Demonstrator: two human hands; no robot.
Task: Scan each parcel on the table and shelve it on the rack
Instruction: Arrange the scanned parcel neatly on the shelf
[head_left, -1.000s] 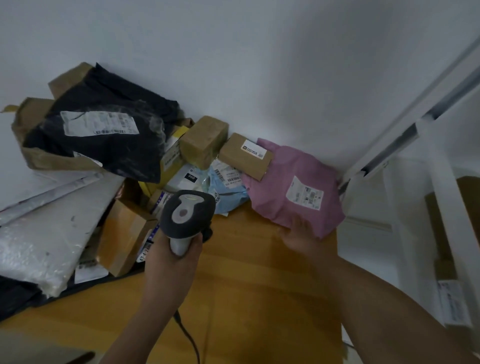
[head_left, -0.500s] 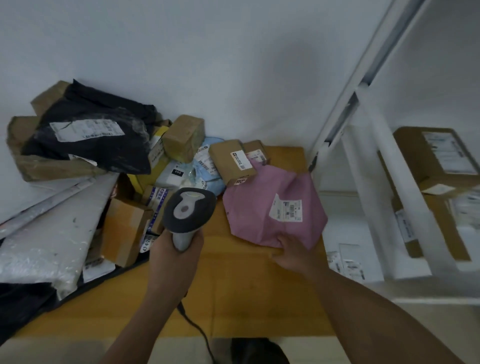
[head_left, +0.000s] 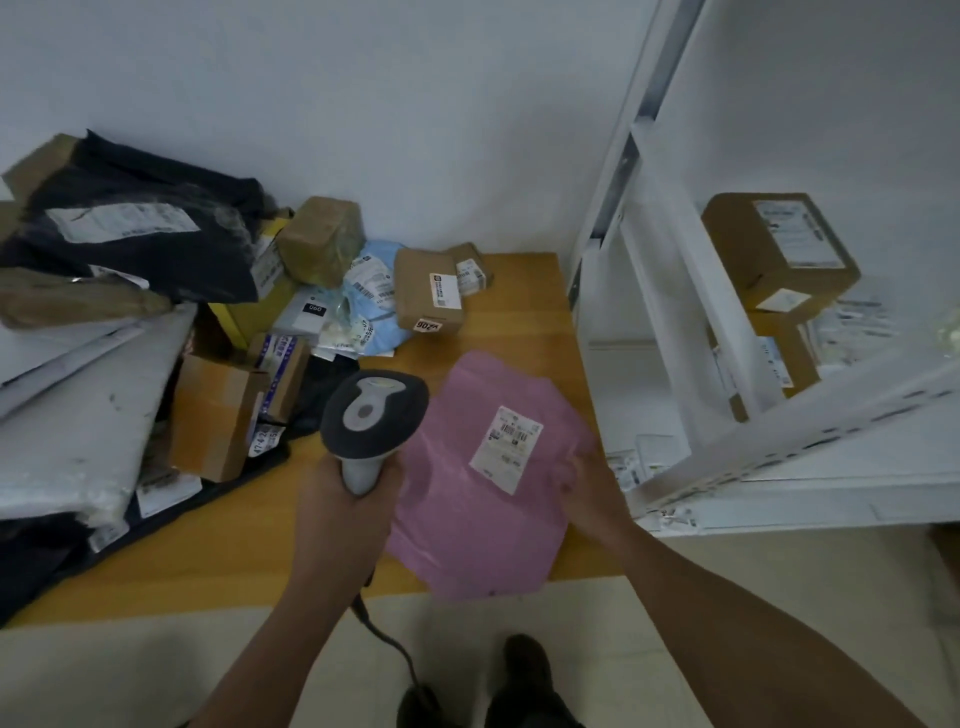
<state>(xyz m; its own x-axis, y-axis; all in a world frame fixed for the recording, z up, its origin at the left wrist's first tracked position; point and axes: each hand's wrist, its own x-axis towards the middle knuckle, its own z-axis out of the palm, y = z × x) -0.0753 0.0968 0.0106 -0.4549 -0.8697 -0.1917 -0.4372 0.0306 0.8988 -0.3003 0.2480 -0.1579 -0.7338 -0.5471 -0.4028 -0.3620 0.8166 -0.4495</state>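
Left hand (head_left: 347, 499) grasps the scanner (head_left: 373, 415) beside the pink bag (head_left: 467, 499); right hand (head_left: 592, 488) grips the bag's edge, label up for scanning

Bare forearms without sleeves; dark shoes (head_left: 524, 670) on the feet.

A plain pale wall (head_left: 415, 104) runs behind a wooden table (head_left: 519, 322) that stands in the corner. Just beside the table on the right stands a white metal rack (head_left: 670, 291) with slotted uprights. Below lies a light beige floor (head_left: 156, 670). The light is dim, cool and even.
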